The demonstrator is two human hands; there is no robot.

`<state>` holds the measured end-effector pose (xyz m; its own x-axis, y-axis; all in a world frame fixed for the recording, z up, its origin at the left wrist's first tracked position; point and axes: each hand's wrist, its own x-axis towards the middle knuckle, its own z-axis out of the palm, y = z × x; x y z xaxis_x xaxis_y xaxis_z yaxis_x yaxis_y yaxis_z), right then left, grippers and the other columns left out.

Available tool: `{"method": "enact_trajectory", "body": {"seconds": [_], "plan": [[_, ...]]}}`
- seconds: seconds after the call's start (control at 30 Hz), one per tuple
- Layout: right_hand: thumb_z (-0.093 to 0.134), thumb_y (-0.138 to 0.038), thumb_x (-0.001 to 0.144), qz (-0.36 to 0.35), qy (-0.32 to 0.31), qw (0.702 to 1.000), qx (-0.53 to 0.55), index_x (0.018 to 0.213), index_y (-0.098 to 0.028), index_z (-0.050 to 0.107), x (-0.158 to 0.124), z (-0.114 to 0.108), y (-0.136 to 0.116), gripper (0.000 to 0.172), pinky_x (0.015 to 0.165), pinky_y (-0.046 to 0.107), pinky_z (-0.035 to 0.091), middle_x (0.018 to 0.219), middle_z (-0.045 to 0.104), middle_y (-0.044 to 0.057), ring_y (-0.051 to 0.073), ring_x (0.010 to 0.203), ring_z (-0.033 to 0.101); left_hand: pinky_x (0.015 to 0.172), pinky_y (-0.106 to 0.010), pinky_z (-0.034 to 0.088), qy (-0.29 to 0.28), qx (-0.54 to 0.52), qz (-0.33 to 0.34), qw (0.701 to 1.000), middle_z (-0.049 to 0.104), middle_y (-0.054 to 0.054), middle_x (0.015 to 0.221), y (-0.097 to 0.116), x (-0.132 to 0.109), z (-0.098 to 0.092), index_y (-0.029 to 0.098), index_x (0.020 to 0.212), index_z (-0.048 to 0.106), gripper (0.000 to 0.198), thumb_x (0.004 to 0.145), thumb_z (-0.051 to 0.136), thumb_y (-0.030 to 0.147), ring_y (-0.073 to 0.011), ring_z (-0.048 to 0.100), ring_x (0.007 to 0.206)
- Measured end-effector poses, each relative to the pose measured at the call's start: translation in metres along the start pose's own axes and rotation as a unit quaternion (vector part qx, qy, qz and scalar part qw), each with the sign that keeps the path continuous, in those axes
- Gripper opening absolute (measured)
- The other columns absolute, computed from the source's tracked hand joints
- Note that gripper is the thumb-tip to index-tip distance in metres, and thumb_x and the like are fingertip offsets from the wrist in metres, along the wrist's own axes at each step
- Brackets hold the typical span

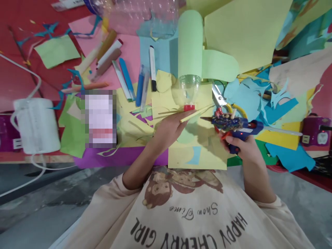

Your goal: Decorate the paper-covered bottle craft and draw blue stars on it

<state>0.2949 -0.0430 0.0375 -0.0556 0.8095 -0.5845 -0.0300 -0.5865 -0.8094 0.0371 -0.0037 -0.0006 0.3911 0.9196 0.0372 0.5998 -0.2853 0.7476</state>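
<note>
My right hand (245, 145) is wrapped round the handle of a dark blue hot glue gun (249, 129), its nozzle aimed left and a clear glue stick jutting from its back. Between the fingers of my left hand (169, 128) is a thin yellow paper strip (194, 114), which slants up to the right near the nozzle. Just beyond that hand lies a plastic bottle (190, 84) covered in light green paper (190, 45), its red cap (189, 107) facing me. A rounded green paper flap (220, 65) sticks out from the bottle's right side.
Open scissors (220, 97) lie beside the glue gun. Several markers (127, 79) and a phone (101, 117) with a blurred screen are on the left, near a white corded device (37, 126). A large clear bottle (145, 15) lies at the back. Blue paper scraps (243, 93) crowd the right.
</note>
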Motion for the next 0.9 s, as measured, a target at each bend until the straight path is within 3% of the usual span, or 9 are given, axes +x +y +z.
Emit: {"method": "enact_trajectory", "body": {"seconds": [0.13,0.27,0.57,0.9], "plan": [[0.083,-0.041,0.068,-0.008,-0.064,0.997,-0.040,0.072,-0.018,0.071,0.002,0.009,0.005,0.026,0.041,0.027,0.042,0.064,0.068,0.003,0.010,0.044,0.050,0.086,-0.026,0.058,-0.011,0.064,0.030,0.997,0.078,-0.004,0.120,-0.011,0.000,0.004,0.023,0.140,0.066,0.052,0.095,0.042,0.011,-0.0200,0.075,0.103],[0.080,-0.039,0.070,-0.006,-0.061,0.997,-0.055,0.074,-0.018,0.069,0.001,0.017,0.005,0.024,0.041,0.024,0.043,0.061,0.063,0.000,0.009,0.044,0.050,0.091,-0.026,0.058,-0.003,0.065,0.069,0.996,0.077,-0.003,0.124,-0.019,0.002,0.010,0.021,0.134,0.070,0.062,0.081,0.046,-0.001,-0.0194,0.075,0.106],[0.074,-0.033,0.069,-0.010,-0.069,0.994,-0.086,0.068,-0.020,0.062,0.001,0.022,0.004,0.017,0.044,0.026,0.044,0.055,0.058,-0.001,0.010,0.043,0.049,0.092,-0.027,0.059,-0.013,0.077,0.065,0.995,0.077,-0.003,0.124,-0.020,0.003,0.013,0.024,0.136,0.068,0.071,0.075,0.046,-0.005,-0.0198,0.075,0.108],[0.075,-0.039,0.076,-0.024,-0.085,0.991,-0.102,0.064,-0.023,0.058,0.002,0.025,0.007,0.026,0.046,0.030,0.043,0.050,0.053,-0.001,0.011,0.043,0.046,0.093,-0.028,0.060,-0.026,0.082,0.046,0.995,0.078,-0.002,0.124,-0.016,0.005,0.010,0.024,0.133,0.070,0.068,0.076,0.045,-0.003,-0.0196,0.075,0.107]]}}
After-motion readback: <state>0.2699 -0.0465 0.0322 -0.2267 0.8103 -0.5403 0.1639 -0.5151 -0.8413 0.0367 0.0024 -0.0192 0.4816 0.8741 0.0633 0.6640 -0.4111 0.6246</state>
